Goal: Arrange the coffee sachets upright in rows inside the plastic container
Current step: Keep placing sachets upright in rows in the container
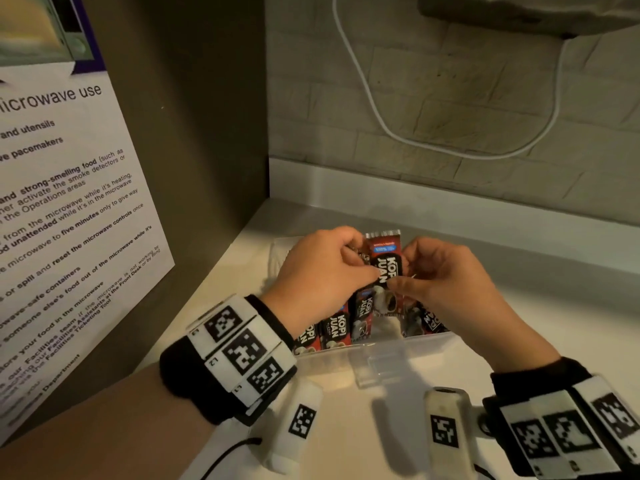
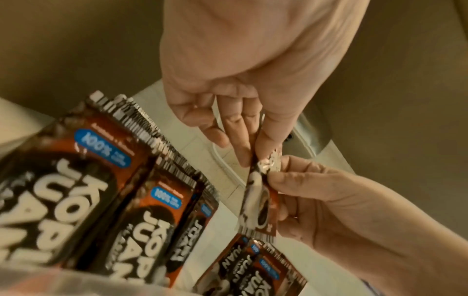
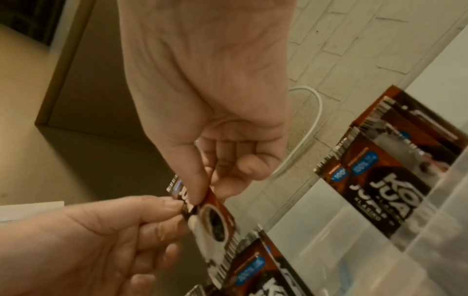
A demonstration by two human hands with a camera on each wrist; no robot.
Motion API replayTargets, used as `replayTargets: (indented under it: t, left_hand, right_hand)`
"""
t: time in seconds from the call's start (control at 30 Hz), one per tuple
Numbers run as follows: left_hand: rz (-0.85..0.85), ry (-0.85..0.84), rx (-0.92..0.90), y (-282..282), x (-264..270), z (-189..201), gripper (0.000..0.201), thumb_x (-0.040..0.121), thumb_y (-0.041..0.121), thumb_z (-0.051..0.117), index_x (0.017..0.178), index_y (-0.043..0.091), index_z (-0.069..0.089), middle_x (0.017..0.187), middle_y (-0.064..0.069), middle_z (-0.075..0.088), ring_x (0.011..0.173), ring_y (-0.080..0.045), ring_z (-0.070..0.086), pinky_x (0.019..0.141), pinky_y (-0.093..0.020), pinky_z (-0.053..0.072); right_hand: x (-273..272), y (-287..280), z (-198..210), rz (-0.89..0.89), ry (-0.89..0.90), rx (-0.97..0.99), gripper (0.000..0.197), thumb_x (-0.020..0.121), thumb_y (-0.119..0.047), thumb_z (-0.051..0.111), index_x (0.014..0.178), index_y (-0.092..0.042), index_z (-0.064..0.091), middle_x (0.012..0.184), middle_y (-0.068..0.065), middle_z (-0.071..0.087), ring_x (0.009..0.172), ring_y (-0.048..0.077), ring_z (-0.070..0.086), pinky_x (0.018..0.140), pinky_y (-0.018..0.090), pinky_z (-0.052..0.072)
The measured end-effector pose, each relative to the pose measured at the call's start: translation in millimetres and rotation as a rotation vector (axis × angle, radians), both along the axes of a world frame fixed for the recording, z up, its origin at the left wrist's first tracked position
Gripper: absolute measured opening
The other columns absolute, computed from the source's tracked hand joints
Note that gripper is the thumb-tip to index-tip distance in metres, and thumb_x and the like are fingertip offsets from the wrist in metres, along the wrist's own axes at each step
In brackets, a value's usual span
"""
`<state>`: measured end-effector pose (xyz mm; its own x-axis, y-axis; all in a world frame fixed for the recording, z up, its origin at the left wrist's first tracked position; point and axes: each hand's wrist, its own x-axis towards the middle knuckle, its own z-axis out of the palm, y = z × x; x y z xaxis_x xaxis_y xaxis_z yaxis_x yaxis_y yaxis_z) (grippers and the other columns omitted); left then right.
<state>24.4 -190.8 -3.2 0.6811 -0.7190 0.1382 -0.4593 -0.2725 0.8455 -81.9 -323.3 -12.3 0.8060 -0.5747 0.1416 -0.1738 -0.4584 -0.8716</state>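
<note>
A red-and-black coffee sachet (image 1: 386, 265) is held upright above the clear plastic container (image 1: 426, 341). My left hand (image 1: 363, 263) pinches its left edge and my right hand (image 1: 403, 271) pinches its right edge. In the left wrist view the left fingers (image 2: 243, 144) pinch the held sachet (image 2: 263, 206) near one end. The right wrist view shows the right thumb and fingers (image 3: 200, 180) pinching the held sachet (image 3: 215, 218). Several more sachets (image 1: 334, 327) stand upright in rows inside the container, some hidden behind my hands.
The container sits on a white counter (image 1: 536, 292) in a corner. A brown side wall with a microwave notice (image 1: 69, 202) stands at left. A white cable (image 1: 363, 98) loops on the brick wall behind. An appliance (image 1: 519, 12) hangs at top right.
</note>
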Motion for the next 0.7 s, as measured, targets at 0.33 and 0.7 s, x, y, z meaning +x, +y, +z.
replayTargets:
  t: [0.33,0.7]
  left_hand:
    - [-0.134,-0.33,0.538,-9.6,17.0,-2.9,0.097,0.079,0.053,0.069,0.154,0.028,0.013,0.161,0.003,0.014,0.149,-0.022,-0.001,0.12,-0.044,0.011]
    - [-0.231,-0.566,0.799,-23.9,8.3,-26.6,0.074,0.101,0.028,0.039,0.153,0.019,-0.013,0.16,-0.002,-0.022,0.141,-0.028,-0.033,0.113,-0.06,-0.015]
  right_hand:
    - [14.0,-6.6,-33.3,0.017,0.428,-0.056,0.021,0.078,0.005,0.069,0.065,-0.007,0.058,0.058,0.007,0.066,0.051,0.015,0.066,0.058,0.031,0.059]
    - [23.6,-3.7,-44.1,0.015,0.425,0.029,0.019,0.078,0.008,0.068,0.076,-0.004,0.053,0.072,0.013,0.064,0.059,0.025,0.07,0.06,0.038,0.061]
